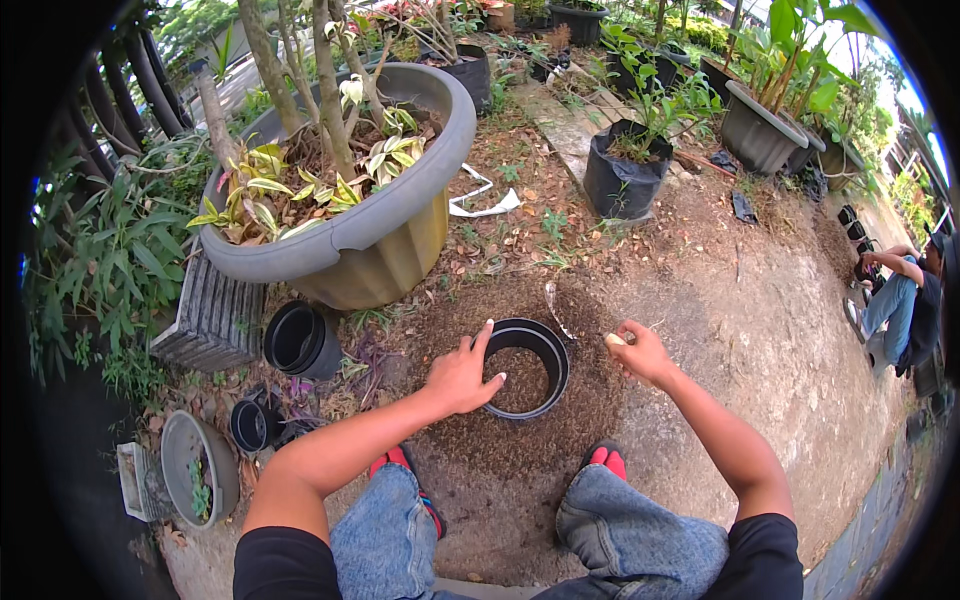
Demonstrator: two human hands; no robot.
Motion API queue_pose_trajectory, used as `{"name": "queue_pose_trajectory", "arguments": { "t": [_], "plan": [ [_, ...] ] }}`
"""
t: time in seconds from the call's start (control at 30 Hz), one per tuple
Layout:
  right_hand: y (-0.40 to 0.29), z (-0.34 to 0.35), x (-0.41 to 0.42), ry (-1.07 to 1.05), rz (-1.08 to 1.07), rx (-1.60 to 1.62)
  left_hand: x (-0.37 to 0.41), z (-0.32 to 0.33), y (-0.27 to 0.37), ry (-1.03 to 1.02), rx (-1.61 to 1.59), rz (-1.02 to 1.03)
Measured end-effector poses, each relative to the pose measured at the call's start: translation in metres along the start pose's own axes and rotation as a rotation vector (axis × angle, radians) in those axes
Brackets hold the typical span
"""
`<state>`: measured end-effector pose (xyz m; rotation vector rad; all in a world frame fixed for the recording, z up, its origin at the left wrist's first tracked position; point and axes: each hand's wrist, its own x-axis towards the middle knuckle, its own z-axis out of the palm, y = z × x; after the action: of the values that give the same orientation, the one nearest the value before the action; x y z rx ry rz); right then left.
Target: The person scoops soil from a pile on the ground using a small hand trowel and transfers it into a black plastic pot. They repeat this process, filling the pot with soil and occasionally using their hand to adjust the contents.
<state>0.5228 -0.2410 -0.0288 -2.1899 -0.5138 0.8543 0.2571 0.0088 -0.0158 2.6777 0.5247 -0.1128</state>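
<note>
A round black plastic plant pot [556,367] with brown, crumbly potting material inside stands on the ground between my feet. My left hand [463,375] rests on the pot's left rim, with thumb and fingers spread. To the right of the pot, above the ground, my right hand [641,352] pinches a small pale object [616,340] between thumb and fingers; what it is cannot be made out. Loose brown potting material [480,450] lies all around the pot. A thin whitish strip [556,311] lies just behind the pot's rim.
A big grey planter [375,262] with a small tree stands at the upper left. Empty black pots [304,341] lie left, near a grey round pot [229,480]. A black grow bag [626,176] holds a plant behind. A person [907,300] sits at the far right.
</note>
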Motion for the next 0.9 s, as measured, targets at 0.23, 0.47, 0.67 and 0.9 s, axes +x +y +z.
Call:
{"name": "queue_pose_trajectory", "arguments": {
  "t": [0.23,0.47,0.67,0.9],
  "plan": [
    [-0.064,-0.026,-0.032,-0.266,-0.056,0.061,0.014,-0.002,-0.024,-0.016,-0.189,0.084],
    [-0.08,-0.005,-0.044,-0.198,-0.15,-0.098,0.019,0.001,-0.038,-0.048,-0.344,0.077],
    [-0.082,0.003,-0.041,-0.073,-0.42,-0.35,0.015,0.007,-0.038,0.038,-0.332,0.08],
    [-0.08,0.008,-0.046,0.076,-0.605,-0.555,0.012,0.001,-0.036,-0.013,-0.251,0.037]
  ]
}}
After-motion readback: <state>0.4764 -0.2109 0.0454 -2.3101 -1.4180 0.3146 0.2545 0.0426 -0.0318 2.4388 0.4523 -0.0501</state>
